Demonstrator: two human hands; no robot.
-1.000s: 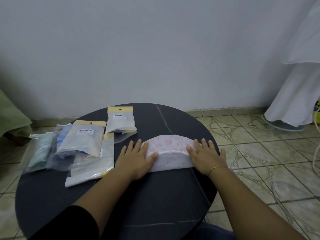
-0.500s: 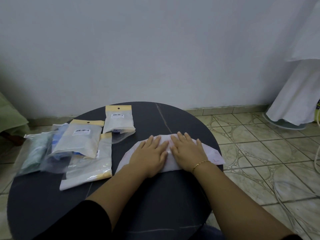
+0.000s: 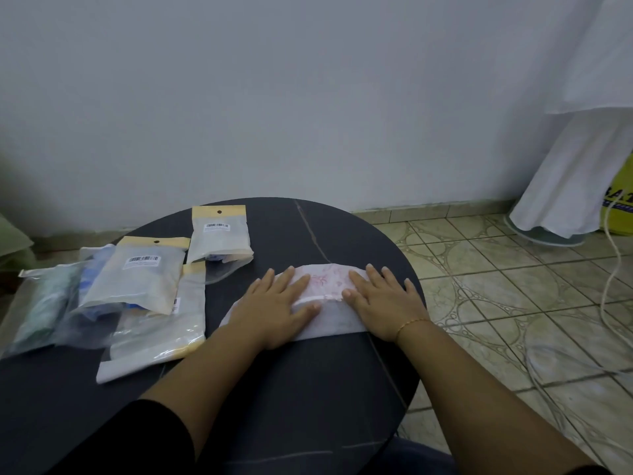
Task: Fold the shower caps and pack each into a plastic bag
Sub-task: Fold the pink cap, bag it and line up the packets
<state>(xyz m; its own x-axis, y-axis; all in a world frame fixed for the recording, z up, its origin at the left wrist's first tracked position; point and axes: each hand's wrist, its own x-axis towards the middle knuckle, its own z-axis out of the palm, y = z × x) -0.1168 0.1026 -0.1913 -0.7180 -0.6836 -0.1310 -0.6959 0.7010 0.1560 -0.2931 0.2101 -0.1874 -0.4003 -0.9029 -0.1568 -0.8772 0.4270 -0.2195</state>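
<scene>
A white shower cap with a pink print [image 3: 325, 286] lies folded flat on the round dark table [image 3: 308, 389]. My left hand [image 3: 274, 306] presses on its left part with straight fingers. My right hand [image 3: 383, 299], a thin gold bracelet on the wrist, lies flat on the cap's right part. A strip of the cap shows between the two hands. Left of the cap lie several plastic bags [image 3: 144, 279] with tan header cards, some overlapping; one small bag [image 3: 219, 234] sits further back.
Clear bags with bluish and green contents [image 3: 44, 303] lie at the table's left edge. A white cloth [image 3: 582, 149] hangs at the right over a tiled floor, with a white cord [image 3: 613, 269] and a yellow bag [image 3: 620, 200] beside it. A wall stands behind the table.
The hands came together at the cap's middle, then slid apart again. They now lie flat on either side, with the cap's centre showing between them.
</scene>
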